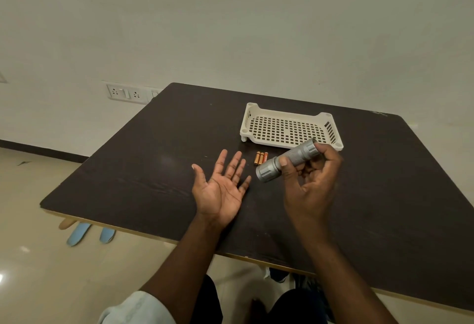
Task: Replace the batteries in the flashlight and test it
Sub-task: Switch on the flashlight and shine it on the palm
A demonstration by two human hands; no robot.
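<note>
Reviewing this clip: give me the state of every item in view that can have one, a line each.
flashlight: assembled, both ends on, held tilted above the table, head toward the left hand; lit or not, cannot tell.
batteries: three, loose, lying side by side on the table, outside the flashlight.
tray: upright, nothing in it.
left hand: palm up, fingers spread, holding nothing.
right hand: grips the flashlight's body.

Beyond right hand (311,180): white tray (289,128) blocks the far side.
Between hands: three batteries (261,158) lie just past the gap.
Left of left hand (220,190): bare dark table (133,169), open passage.
</note>
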